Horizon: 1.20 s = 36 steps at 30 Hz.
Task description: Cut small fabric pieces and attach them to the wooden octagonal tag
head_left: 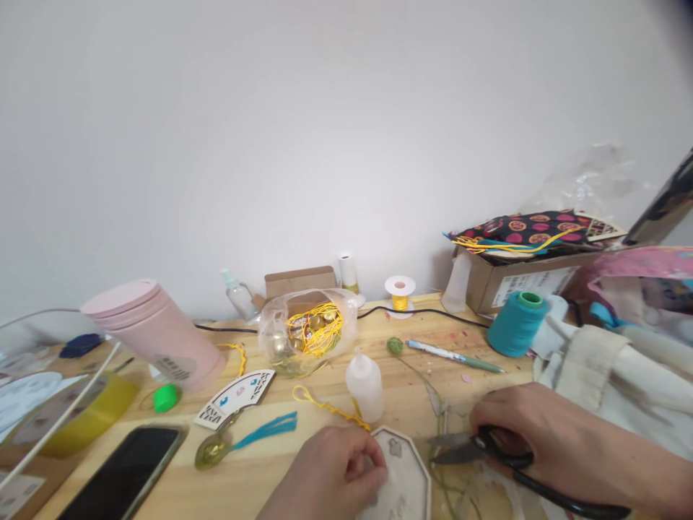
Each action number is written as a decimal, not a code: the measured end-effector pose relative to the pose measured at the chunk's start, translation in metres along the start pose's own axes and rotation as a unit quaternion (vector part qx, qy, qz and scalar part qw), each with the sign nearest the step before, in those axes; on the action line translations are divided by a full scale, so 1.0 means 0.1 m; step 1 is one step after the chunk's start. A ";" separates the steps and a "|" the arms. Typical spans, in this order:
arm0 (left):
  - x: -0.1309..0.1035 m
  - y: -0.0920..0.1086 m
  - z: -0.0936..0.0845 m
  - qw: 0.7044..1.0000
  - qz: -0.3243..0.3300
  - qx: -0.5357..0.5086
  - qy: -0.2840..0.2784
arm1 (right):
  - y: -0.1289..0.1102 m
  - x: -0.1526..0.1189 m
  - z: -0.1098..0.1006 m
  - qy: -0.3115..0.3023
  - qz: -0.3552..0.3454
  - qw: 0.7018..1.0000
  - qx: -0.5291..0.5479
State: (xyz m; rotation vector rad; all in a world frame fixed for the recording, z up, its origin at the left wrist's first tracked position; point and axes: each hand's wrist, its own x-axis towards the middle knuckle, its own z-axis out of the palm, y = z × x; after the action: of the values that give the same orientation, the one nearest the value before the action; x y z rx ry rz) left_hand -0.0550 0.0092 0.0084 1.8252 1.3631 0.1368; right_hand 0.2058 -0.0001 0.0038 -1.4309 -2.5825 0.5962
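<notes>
My left hand (340, 473) is closed, thumb and fingertips pressed together over the left edge of a pale octagonal plaque (407, 480). Whether anything small sits in that pinch cannot be made out. My right hand (522, 426) grips black-handled scissors (460, 451), their blades pointing left toward the plaque. Thin green cord (445, 491) lies under and beside the blades. Just behind the plaque stands a white squeeze bottle (364, 386), with a braided yellow cord (330, 410) at its left.
Left are a phone (122, 473), yellow tape roll (89, 419), pink tumbler (157, 332), fan-shaped piece (235, 399) and gold bell (212, 451) with blue tassel. Behind stand a bag of bells (308, 332) and yellow spool (400, 297). Right are a teal thread cone (518, 325) and cardboard box (533, 282).
</notes>
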 end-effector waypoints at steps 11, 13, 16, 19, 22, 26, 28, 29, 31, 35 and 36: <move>0.00 -0.06 0.07 0.998 0.045 0.045 -0.023 | -0.01 -0.01 -0.02 0.004 -0.006 1.000 -0.017; -0.02 -0.04 0.05 0.998 0.036 0.046 -0.028 | -0.01 -0.01 -0.02 0.004 -0.008 1.000 -0.015; -0.02 -0.01 0.05 0.996 0.035 0.069 -0.044 | -0.01 0.00 -0.02 0.003 -0.008 1.000 -0.013; -0.01 0.01 0.06 0.992 0.045 0.104 -0.047 | 0.00 -0.01 0.00 0.008 -0.002 1.000 -0.015; -0.01 0.01 0.03 0.993 0.051 0.100 -0.038 | 0.00 -0.01 0.00 0.014 -0.005 1.000 -0.024; -0.08 0.12 -0.04 0.998 0.044 0.038 0.009 | 0.01 0.01 -0.06 0.038 0.001 0.999 -0.013; -0.10 0.24 -0.03 0.999 0.044 0.026 0.018 | 0.01 0.03 -0.10 0.069 0.021 0.997 0.002; -0.09 0.32 0.00 0.998 0.045 0.029 0.022 | 0.01 0.04 -0.12 0.090 0.035 0.995 0.001; -0.04 0.48 0.10 0.995 0.074 0.066 -0.011 | 0.02 0.05 -0.14 0.140 0.067 0.988 -0.021; 0.11 0.68 0.33 0.976 0.111 0.181 -0.055 | 0.06 0.03 -0.16 0.205 0.106 0.972 -0.036; 0.14 0.69 0.36 0.972 0.121 0.192 -0.064 | 0.07 0.03 -0.17 0.219 0.111 0.969 -0.034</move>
State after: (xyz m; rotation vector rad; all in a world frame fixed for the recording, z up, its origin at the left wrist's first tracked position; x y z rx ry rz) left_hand 0.0213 -0.0028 0.0257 2.2782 1.1275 -0.1267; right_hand 0.2150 0.0102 0.0159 -1.6656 -2.1350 0.1827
